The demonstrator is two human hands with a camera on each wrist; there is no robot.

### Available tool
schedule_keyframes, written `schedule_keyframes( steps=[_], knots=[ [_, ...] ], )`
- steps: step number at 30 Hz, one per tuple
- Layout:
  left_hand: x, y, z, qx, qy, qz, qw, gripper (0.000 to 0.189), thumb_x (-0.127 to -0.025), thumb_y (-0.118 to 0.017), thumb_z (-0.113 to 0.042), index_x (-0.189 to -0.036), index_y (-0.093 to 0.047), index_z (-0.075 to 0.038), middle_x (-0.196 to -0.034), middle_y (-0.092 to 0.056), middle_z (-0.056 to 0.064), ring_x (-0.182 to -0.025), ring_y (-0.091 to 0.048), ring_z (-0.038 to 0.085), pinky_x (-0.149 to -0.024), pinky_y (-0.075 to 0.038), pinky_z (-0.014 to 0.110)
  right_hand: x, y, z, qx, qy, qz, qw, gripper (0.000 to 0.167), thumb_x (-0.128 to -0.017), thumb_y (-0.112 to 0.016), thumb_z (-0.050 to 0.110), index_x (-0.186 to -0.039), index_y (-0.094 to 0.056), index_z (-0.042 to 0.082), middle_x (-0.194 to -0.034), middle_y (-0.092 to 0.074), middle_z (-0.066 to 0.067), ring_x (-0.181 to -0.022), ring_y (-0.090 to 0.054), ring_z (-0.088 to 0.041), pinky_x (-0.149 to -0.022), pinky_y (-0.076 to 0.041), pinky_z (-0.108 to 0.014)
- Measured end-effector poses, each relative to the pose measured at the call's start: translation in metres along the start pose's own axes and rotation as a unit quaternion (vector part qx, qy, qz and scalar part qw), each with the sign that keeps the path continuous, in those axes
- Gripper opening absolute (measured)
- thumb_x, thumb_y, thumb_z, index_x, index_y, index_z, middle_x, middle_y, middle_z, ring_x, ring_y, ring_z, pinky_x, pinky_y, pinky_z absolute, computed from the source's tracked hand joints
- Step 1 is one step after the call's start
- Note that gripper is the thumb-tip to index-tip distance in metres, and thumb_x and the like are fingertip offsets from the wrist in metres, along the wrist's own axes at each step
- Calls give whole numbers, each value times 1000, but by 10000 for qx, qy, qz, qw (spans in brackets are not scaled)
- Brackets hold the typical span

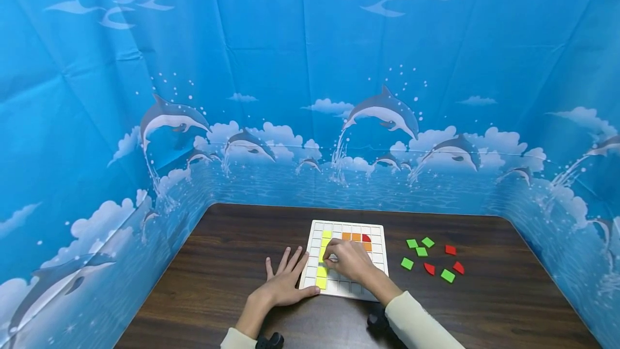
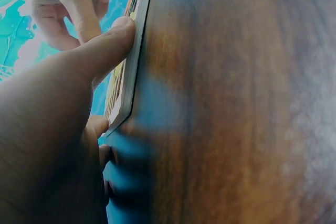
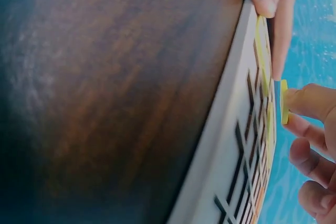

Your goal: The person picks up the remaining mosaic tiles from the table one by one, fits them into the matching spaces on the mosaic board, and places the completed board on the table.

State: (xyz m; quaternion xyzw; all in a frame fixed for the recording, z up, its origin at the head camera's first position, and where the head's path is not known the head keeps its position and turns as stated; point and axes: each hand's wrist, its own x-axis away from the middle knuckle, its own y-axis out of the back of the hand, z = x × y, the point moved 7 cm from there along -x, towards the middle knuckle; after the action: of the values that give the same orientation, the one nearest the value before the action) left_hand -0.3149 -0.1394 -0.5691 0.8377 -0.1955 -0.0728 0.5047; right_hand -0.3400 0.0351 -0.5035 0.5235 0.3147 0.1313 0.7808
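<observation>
A white grid board (image 1: 339, 286) lies on the table. My left hand (image 1: 286, 284), fingers spread, rests along its left side, thumb on the near left corner. In the right wrist view, my right hand pinches a small yellow tile (image 3: 284, 102) between thumb and finger, holding it just above the board. The head view shows that right hand (image 1: 351, 260) over a column of yellow tiles (image 1: 322, 283), hiding part of it. Orange tiles (image 1: 356, 237) and a red quarter-round tile (image 1: 366, 238) sit in cells toward the far right of the board.
Right of the board lie several loose green tiles (image 1: 407, 263), a red square tile (image 1: 450, 250) and two red quarter-round tiles (image 1: 429, 269). The dark wooden table (image 1: 227, 252) is enclosed by a blue dolphin-print curtain (image 1: 271, 69).
</observation>
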Motion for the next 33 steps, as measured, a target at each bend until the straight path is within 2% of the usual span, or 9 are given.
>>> schedule_keyframes(
  steps=[4, 11, 18, 22, 28, 33],
  knots=[
    [1, 2, -2, 5, -14, -32, 10000, 105, -92, -54, -84, -173, -19, -27, -182, -10, 7, -167, 3, 42, -112, 16, 88, 1, -5, 1, 142, 45, 78, 9999, 6, -95, -83, 24, -91, -85, 20, -104, -79, 6, -77, -71, -11, -55, -46, -21],
    [2, 5, -5, -5, 55, 47, 10000, 106, -92, -57, -82, -173, -21, -25, -181, -12, 8, -167, 1, 43, -114, 16, 87, 2, -11, 2, 151, 96, 327, 9993, 6, -96, -82, 23, -98, -86, 20, -108, -77, 6, -75, -66, -7, -55, -46, -20],
    [-2, -1, 4, -55, 175, -5, 9998, 107, -90, -54, -87, -173, -19, -28, -182, -10, 5, -168, 3, 40, -116, 18, 84, 3, -8, 4, 64, 322, 425, 9986, 5, -97, -80, 19, -99, -85, 20, -109, -79, 6, -81, -71, -8, -62, -55, -23],
    [-1, 0, 1, -22, 71, 12, 10000, 106, -92, -54, -85, -173, -20, -26, -182, -10, 8, -167, 4, 42, -112, 17, 88, 4, -9, 3, 22, 293, 475, 9984, 6, -97, -80, 20, -100, -85, 20, -110, -79, 6, -87, -74, -11, -66, -58, -25],
    [6, 8, -10, 3, 180, 147, 9997, 107, -92, -59, -81, -172, -24, -20, -181, -13, 11, -167, 0, 43, -115, 16, 86, 6, -12, 0, -27, 119, 563, 9983, 7, -99, -79, 23, -101, -85, 22, -113, -80, 7, -95, -76, -12, -73, -61, -28],
    [4, 6, -8, 92, 100, 58, 9999, 105, -93, -58, -81, -172, -24, -21, -180, -14, 12, -166, -1, 45, -114, 16, 87, 6, -13, -1, -20, 10, 618, 9981, 7, -99, -78, 24, -102, -85, 23, -115, -79, 6, -96, -75, -12, -74, -62, -30]
  ],
)
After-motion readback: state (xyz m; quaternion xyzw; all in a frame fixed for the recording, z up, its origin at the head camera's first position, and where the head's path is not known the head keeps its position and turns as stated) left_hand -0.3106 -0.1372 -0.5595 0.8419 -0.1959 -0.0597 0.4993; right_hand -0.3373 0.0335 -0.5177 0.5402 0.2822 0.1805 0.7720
